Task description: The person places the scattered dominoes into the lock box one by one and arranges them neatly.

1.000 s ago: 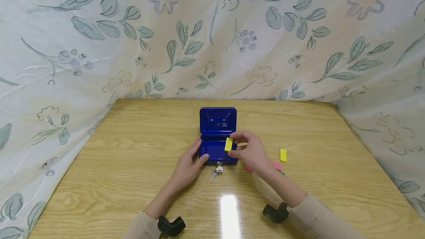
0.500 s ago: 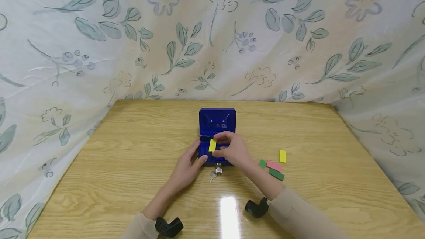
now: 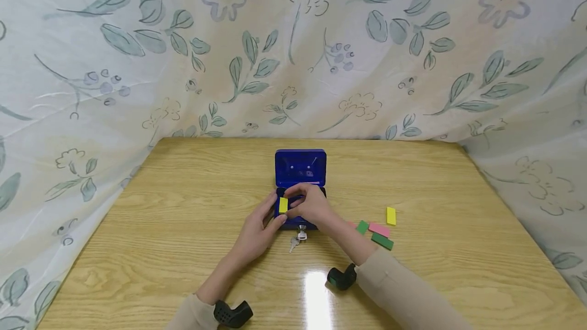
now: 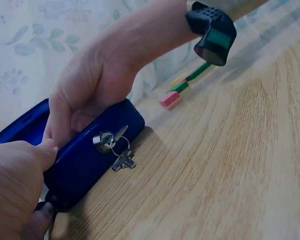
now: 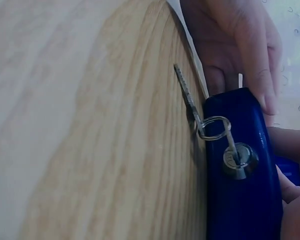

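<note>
A blue metal cash box point(image 3: 300, 168) stands on the wooden table, its lid raised. My left hand point(image 3: 257, 228) grips its left side, with the thumb on the front rim and the fingers along the outer wall. Inside the left part of the box, my right hand point(image 3: 312, 207) pinches a yellow block point(image 3: 283, 205) between thumb and fingers. Box walls and hands hide this block in both wrist views. A key sits in the front lock point(image 5: 238, 159), and a second key point(image 4: 124, 161) hangs from its ring.
To the right of the box lie another yellow block point(image 3: 391, 216), a pink block point(image 3: 379, 229), a green block point(image 3: 362, 227) and a dark green block point(image 3: 382, 241). A further pink piece shows partly behind the right forearm. Floral cloth point(image 3: 293, 65) hangs behind the table.
My right hand has moved left across the box with the yellow block, from its right side to its left part, and lower. My left hand stays on the box.
</note>
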A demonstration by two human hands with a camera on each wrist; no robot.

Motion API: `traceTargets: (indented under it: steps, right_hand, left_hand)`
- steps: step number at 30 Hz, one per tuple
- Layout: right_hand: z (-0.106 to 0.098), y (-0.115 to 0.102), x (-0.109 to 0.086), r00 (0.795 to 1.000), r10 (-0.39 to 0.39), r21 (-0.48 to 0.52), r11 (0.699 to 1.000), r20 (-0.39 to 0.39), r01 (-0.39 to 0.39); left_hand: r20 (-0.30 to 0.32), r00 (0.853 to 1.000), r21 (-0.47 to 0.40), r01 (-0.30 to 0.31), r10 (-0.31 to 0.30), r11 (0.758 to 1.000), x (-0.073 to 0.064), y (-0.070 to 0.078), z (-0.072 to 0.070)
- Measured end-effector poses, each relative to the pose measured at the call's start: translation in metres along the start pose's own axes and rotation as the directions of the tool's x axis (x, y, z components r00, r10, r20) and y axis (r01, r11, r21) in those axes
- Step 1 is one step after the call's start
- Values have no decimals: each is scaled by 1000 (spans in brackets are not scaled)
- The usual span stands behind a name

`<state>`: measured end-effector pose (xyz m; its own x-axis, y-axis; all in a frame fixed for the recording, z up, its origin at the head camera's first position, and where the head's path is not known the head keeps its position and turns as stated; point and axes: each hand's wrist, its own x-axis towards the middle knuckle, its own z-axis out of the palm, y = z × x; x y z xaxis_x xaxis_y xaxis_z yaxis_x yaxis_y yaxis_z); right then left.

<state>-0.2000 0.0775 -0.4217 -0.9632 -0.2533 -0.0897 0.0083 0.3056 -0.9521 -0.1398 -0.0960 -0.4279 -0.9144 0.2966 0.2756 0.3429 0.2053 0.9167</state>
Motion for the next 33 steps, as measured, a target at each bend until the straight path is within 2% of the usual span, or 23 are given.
traceTargets:
  steps: [4, 9, 13, 19, 24, 30, 33]
  right_hand:
    - [5, 0, 3, 1000, -10, -64, 998, -26, 8]
    - [7, 6, 4, 996, -45, -218, 975, -76, 27]
    - [8, 6, 4, 994, -79, -251, 966, -80, 57]
    - [9, 5, 7, 989, -134, -294, 950, -70, 108]
    - [9, 4, 8, 990, -123, -301, 949, -64, 98]
    - [7, 1, 9, 989, -119, -302, 949, -83, 89]
    - [6, 1, 9, 991, -111, -292, 953, -81, 83]
  left_hand:
    - [-6, 1000, 18, -4, 4, 1000, -1, -1, 0]
    - [-20, 1000, 35, -4, 5, 999, 1, -20, 5]
    - [-18, 1000, 57, 8, -7, 998, 3, -33, 5]
    - [-26, 999, 66, 19, -17, 998, 4, -35, 2]
    - [-40, 999, 82, 35, -32, 996, 4, -27, 3]
    - [-28, 999, 63, 36, -34, 997, 4, 1, 2]
    - [-19, 999, 54, 40, -39, 998, 4, 8, 1]
